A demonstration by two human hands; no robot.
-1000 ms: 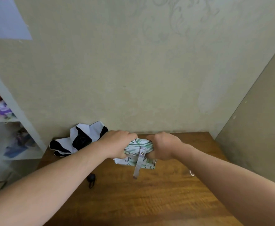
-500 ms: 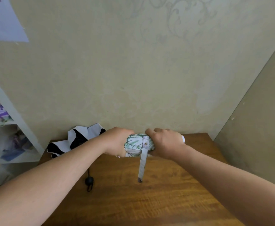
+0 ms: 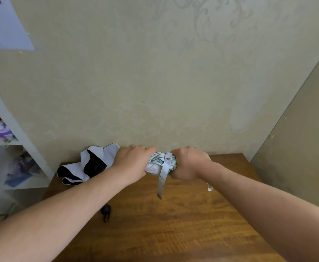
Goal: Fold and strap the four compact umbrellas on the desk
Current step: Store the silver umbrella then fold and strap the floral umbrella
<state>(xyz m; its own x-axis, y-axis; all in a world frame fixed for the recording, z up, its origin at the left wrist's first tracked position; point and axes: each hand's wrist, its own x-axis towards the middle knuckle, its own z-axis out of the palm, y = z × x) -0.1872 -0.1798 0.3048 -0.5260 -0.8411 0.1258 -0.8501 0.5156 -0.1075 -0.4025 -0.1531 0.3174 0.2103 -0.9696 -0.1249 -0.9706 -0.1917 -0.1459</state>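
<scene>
A pale patterned wall [image 3: 154, 82] fills most of the head view, with a sheet of paper [image 3: 3, 25] stuck to it at the upper left and a second plain wall [image 3: 302, 148] closing the corner on the right. Below it the brown wooden desk [image 3: 173, 227] runs from the wall toward the camera, and a white shelf unit [image 3: 13, 148] holding blurred coloured items stands off its left edge. Two bare forearms reach in from the bottom corners and meet above the far middle of the desk. At the back left of the desk, against the wall, lies a black and white umbrella [image 3: 90, 165] with its canopy loose and spread. The left hand [image 3: 132, 161] and the right hand [image 3: 189, 162] sit close together, each curled round one end of a green leaf-print umbrella [image 3: 159, 163], which is rolled up and held level above the desk just in front of the wall. Its strap [image 3: 163, 176] hangs unfastened from the roll between the two hands, with a small metal snap [image 3: 167, 158] showing near the top. A small black cord loop [image 3: 106, 211] lies on the desk below the left forearm, and a small whitish piece [image 3: 210, 187] shows under the right wrist, too small to identify.
</scene>
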